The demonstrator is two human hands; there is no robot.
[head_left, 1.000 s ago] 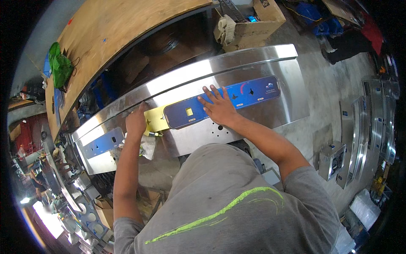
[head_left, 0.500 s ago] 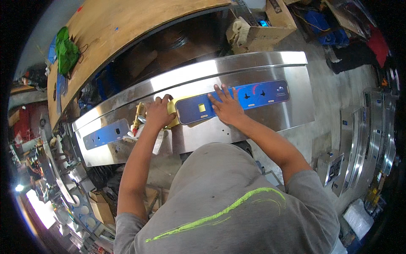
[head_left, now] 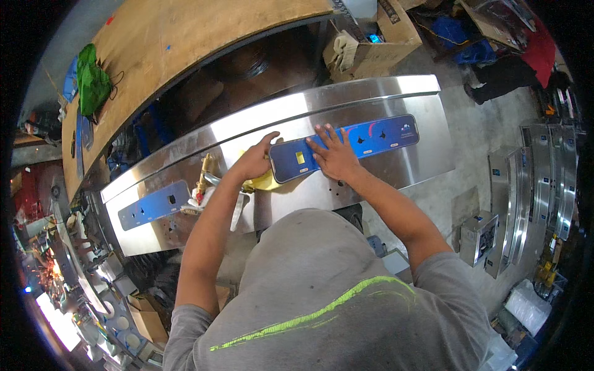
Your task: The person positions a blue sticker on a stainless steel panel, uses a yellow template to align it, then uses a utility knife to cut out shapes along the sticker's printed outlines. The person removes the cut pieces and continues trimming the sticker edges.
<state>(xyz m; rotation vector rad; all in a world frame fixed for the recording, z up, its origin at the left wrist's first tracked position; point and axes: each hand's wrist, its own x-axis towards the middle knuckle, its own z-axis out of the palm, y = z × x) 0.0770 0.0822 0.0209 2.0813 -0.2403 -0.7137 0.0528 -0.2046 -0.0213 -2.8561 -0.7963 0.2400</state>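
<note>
My right hand (head_left: 337,156) lies flat, fingers spread, on a long blue panel (head_left: 396,135) with cut-out holes. My left hand (head_left: 252,164) is at the panel's left end, one finger stretched past the upper corner; its other fingers are partly hidden. Under that end and beside my left hand lies crumpled yellow sheet (head_left: 267,182); yellow also shows through the panel's square hole. The panel rests on a long stainless-steel housing (head_left: 427,161). A brass valve fitting (head_left: 203,175) is left of my left forearm, and a second blue panel (head_left: 154,205) is farther left.
A wooden table (head_left: 185,31) stands beyond the housing, with a green cloth (head_left: 93,80) on it. At the far right of the table is an open cardboard box (head_left: 377,55). Several steel housings (head_left: 507,204) lie on the floor at right. Sparks (head_left: 54,269) show at far left.
My left hand has shifted right, up to the panel's left end. The yellow sheet there has crumpled lower down. My right hand stays on the panel. Sparks have appeared at far left.
</note>
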